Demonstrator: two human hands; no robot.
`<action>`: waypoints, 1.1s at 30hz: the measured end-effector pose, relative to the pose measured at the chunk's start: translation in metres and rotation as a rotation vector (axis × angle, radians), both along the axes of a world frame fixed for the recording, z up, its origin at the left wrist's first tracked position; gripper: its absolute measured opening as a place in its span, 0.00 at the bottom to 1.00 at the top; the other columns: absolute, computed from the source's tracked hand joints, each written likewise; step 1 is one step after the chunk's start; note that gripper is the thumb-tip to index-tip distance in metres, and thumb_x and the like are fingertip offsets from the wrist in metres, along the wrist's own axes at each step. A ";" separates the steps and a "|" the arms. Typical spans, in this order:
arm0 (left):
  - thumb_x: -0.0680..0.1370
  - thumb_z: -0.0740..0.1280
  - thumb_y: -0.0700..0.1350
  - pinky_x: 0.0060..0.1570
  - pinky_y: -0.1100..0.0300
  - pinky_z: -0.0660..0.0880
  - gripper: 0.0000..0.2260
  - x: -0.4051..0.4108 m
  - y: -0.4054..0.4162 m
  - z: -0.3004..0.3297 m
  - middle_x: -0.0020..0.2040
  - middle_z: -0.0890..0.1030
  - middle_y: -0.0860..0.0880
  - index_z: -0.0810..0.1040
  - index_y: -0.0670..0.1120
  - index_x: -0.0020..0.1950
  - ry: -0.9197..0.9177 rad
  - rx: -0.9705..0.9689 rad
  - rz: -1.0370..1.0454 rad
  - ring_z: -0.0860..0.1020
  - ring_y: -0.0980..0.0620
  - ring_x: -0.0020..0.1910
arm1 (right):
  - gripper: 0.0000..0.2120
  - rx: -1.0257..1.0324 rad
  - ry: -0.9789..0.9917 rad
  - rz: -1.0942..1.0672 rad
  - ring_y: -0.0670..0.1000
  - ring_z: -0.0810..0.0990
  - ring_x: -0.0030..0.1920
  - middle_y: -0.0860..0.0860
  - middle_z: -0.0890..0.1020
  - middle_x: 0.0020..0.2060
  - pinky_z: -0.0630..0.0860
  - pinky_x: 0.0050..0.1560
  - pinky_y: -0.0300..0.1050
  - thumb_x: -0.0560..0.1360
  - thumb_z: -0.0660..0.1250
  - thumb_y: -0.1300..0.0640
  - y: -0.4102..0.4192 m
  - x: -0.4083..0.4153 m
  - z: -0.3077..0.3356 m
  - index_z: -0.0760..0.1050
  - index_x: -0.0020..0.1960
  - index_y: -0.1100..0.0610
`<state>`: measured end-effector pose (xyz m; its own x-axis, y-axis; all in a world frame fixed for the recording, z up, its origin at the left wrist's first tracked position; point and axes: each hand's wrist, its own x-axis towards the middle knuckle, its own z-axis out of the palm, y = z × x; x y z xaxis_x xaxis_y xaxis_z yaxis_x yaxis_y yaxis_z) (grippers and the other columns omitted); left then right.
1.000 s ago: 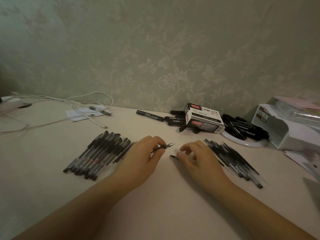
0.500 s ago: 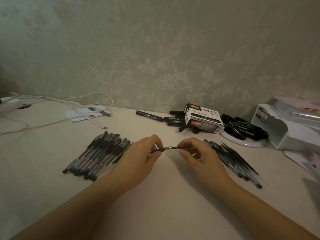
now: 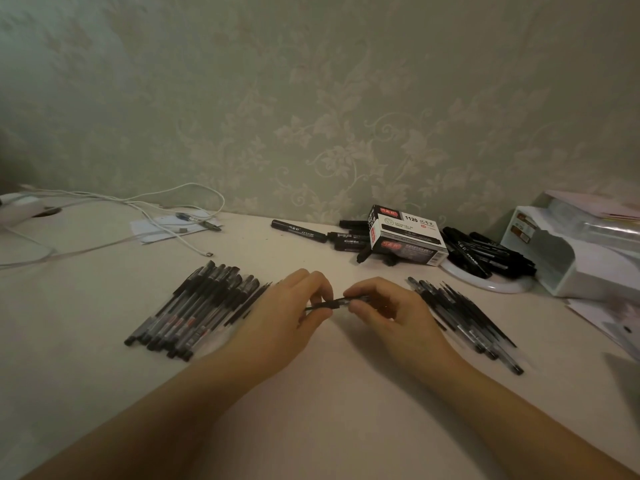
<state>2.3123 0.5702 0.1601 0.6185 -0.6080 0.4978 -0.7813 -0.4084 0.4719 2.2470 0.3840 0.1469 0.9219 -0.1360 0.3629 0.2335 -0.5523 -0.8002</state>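
The pen (image 3: 337,302) lies almost level between the two hands, just above the table (image 3: 329,393), its long axis running left to right with the right end a touch higher. It is a thin dark stick, slightly thicker at the middle; which end is the tip I cannot tell.

The left hand (image 3: 284,317) pinches the pen's left part, fingers curled over it and thumb beneath. The right hand (image 3: 391,313) pinches the other end between thumb and bent forefinger, the remaining fingers curled loosely.

Left of the hands sits a neat row of pens (image 3: 197,310), dark caps and clear barrels side by side, slanting up to the right. To the right is a looser heap of thin pens (image 3: 464,320), partly hidden by the right wrist.

Farther back, by the leaf-patterned wall, stand a black and white box (image 3: 407,239), stubby black markers (image 3: 485,251) on a white round dish (image 3: 485,284), white cables (image 3: 138,206) and a white tray (image 3: 571,258). Nothing lies between the hands and the piles.
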 end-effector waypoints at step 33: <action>0.75 0.68 0.47 0.35 0.66 0.64 0.02 0.025 0.028 0.025 0.42 0.75 0.55 0.76 0.51 0.45 -0.145 -0.149 0.459 0.72 0.58 0.38 | 0.07 0.254 0.021 -0.040 0.48 0.82 0.42 0.47 0.84 0.43 0.80 0.44 0.41 0.79 0.67 0.54 -0.001 0.007 -0.011 0.79 0.56 0.47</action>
<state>2.3375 0.5986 0.1851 0.7234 -0.2053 0.6592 -0.5990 -0.6614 0.4514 2.2538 0.3833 0.1361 0.9209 -0.2564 0.2935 0.1977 -0.3418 -0.9187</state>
